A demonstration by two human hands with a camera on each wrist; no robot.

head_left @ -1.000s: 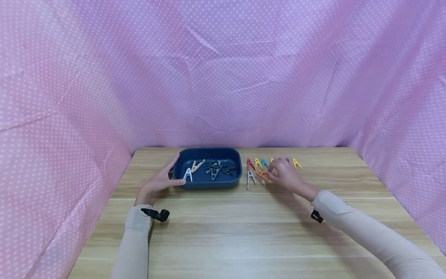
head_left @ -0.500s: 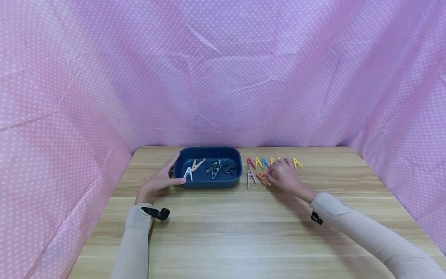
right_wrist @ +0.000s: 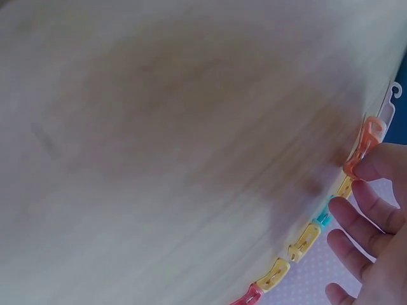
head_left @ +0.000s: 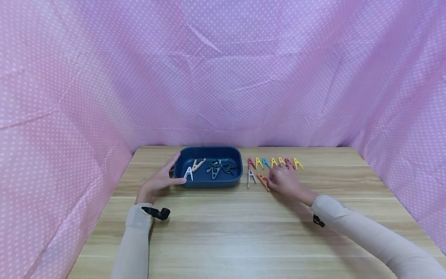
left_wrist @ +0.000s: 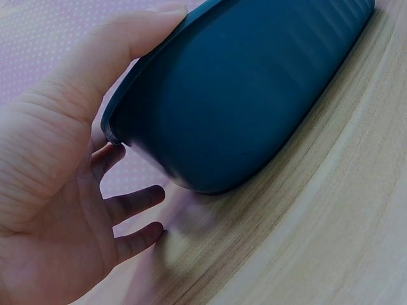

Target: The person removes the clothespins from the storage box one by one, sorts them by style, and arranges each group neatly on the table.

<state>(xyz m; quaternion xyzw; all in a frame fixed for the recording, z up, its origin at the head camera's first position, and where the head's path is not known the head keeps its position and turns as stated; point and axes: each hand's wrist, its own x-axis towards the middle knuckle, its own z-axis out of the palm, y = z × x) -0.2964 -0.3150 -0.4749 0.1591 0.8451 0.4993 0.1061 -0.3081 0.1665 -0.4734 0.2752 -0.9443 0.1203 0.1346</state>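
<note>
My left hand (head_left: 158, 183) holds the left end of a dark blue plastic box (head_left: 209, 185). In the left wrist view the thumb lies on the box's rim, and several lower fingers hang loosely beside its wall. Right of the box, my right hand (head_left: 288, 182) pinches one end of an orange clothespin (head_left: 263, 181) at the table top. The right wrist view shows the thumb on that orange clothespin (right_wrist: 369, 136), the other fingers spread below. Left of it lies a whitish clothespin (head_left: 251, 177) with a long hooked leg.
Behind my right hand a row of red, yellow and blue clothespins runs from a red clothespin (head_left: 251, 162) to a yellow clothespin (head_left: 297, 163). Inside the box lie a white clothespin (head_left: 189, 173), a cream clothespin (head_left: 198, 165) and several dark green clips (head_left: 215, 169). A pink dotted curtain (head_left: 223, 97) surrounds the table.
The orange clothespin has turned, its lower end swinging toward the table's front edge. My right hand has shifted slightly toward the front, uncovering more of the row. The left hand stays put.
</note>
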